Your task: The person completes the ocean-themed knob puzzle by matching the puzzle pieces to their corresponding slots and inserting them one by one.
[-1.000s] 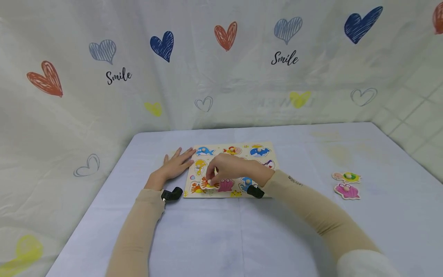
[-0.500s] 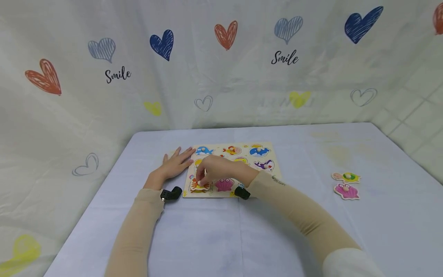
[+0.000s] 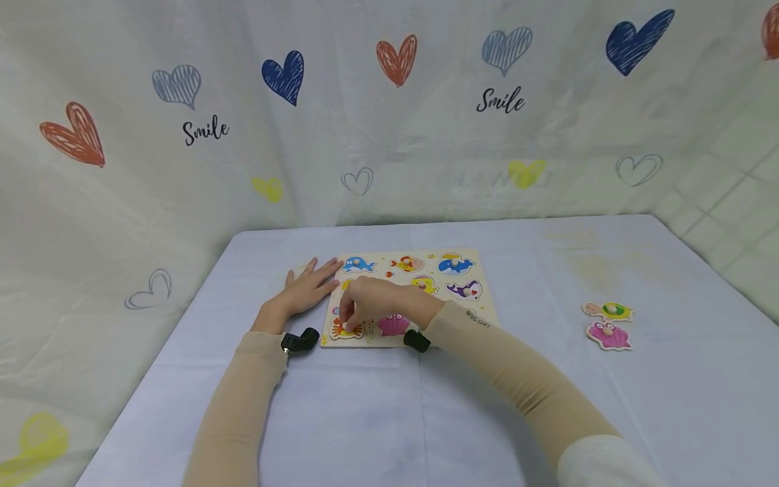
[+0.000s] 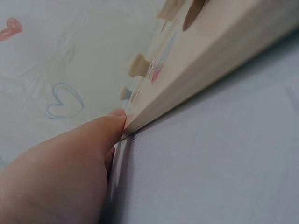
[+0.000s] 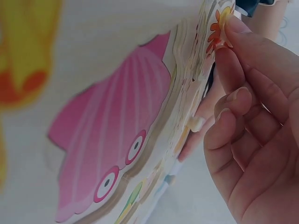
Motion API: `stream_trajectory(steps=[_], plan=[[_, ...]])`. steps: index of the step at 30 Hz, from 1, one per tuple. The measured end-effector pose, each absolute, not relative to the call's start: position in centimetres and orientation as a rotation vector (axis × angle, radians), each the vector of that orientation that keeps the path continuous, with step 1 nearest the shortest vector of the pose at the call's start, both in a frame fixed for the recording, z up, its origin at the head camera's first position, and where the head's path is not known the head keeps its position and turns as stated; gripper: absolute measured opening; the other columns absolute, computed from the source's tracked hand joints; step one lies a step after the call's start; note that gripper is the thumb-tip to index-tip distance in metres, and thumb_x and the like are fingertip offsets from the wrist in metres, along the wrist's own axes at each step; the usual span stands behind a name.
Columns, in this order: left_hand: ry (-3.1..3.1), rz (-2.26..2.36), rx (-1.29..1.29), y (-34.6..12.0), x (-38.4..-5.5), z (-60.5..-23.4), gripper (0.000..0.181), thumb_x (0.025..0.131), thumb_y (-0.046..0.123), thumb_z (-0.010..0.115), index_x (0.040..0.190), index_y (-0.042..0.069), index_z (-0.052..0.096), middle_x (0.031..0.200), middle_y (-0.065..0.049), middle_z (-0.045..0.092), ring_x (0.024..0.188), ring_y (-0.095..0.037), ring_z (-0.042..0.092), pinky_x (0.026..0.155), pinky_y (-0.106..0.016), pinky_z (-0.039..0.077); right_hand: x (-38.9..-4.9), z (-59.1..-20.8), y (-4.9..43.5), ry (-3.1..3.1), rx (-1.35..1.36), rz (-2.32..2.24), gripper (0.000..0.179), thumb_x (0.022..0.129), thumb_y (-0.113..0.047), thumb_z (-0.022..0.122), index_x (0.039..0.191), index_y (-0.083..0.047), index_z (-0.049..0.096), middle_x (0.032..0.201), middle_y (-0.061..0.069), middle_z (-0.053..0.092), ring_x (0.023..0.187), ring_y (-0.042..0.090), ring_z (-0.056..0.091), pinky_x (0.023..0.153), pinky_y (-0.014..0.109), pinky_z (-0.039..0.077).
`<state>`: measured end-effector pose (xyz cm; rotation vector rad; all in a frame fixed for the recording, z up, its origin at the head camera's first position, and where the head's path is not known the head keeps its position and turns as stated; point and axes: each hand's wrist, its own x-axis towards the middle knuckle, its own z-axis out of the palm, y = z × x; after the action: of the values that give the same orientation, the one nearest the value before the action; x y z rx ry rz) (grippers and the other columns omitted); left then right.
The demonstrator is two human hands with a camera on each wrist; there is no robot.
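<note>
A wooden knob puzzle board with sea animals lies on the table. My right hand pinches the knob of an orange crab puzzle piece at the board's near left corner. In the right wrist view, thumb and index finger grip that crab while the other fingers curl loosely. My left hand rests with spread, straight fingers at the board's left edge; in the left wrist view the left hand touches the board's corner. A knobless pink shell picture shows in the recess beside the crab.
On the table to the right lie a turtle puzzle piece and a pink shell puzzle piece. Whale and fish pieces sit along the board's far side. A curtain printed with hearts hangs behind the table.
My right hand has moved left with the crab piece, from beside the crab recess to over it, and the piece now lines up with the recess. My left hand has stayed in place.
</note>
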<state>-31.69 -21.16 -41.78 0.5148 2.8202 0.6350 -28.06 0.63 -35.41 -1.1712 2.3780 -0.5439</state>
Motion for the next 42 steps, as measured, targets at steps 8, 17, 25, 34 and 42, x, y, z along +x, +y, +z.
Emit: stream_trajectory(steps=[8,17,25,34,42], plan=[[2.825,0.633,0.513,-21.12,-31.63,-41.71,0.062,0.109,0.052,0.039,0.164,0.028,0.027,0.171,0.002,0.016,0.157,-0.035,-0.005,0.112,-0.074,-0.012,-28.06,-35.51,0.54,2.371,-1.169,-0.553,0.006,0.093,-0.022,0.080,0.088,-0.019,0.078,0.079,-0.010,0.068,0.077,0.007,0.057,0.074,0.021,0.047],[2.827,0.641,0.520,-21.18,-31.85,-41.82,0.063,0.109,0.052,0.038,0.164,0.026,0.027,0.171,0.000,0.017,0.156,-0.037,-0.005,0.111,-0.074,-0.013,-28.27,-35.64,0.28,2.378,-1.165,-0.540,0.006,0.093,-0.022,0.079,0.088,-0.019,0.078,0.080,-0.011,0.069,0.077,0.006,0.057,0.075,0.021,0.048],[2.824,0.638,0.517,-21.03,-31.60,-41.55,0.062,0.109,0.051,0.039,0.164,0.025,0.027,0.171,0.001,0.017,0.156,-0.037,-0.005,0.111,-0.074,-0.013,-28.27,-35.59,0.27,2.385,-1.118,-0.529,0.005,0.092,-0.022,0.080,0.088,-0.018,0.078,0.080,-0.010,0.070,0.077,0.007,0.058,0.076,0.022,0.049],[2.821,0.640,0.508,-21.10,-31.73,-41.71,0.063,0.109,0.052,0.039,0.164,0.026,0.027,0.171,0.001,0.017,0.156,-0.036,-0.005,0.111,-0.074,-0.013,-28.11,-35.56,0.35,2.385,-1.089,-0.533,0.005,0.092,-0.020,0.081,0.089,-0.018,0.078,0.080,-0.010,0.070,0.077,0.008,0.059,0.076,0.022,0.050],[2.820,0.625,0.498,-21.08,-31.96,-41.89,0.063,0.108,0.054,0.038,0.164,0.028,0.026,0.171,0.003,0.015,0.157,-0.034,-0.006,0.112,-0.074,-0.013,-28.05,-35.42,0.25,2.391,-1.065,-0.518,0.004,0.092,-0.020,0.081,0.091,-0.017,0.078,0.081,-0.010,0.070,0.079,0.009,0.060,0.077,0.022,0.051]])
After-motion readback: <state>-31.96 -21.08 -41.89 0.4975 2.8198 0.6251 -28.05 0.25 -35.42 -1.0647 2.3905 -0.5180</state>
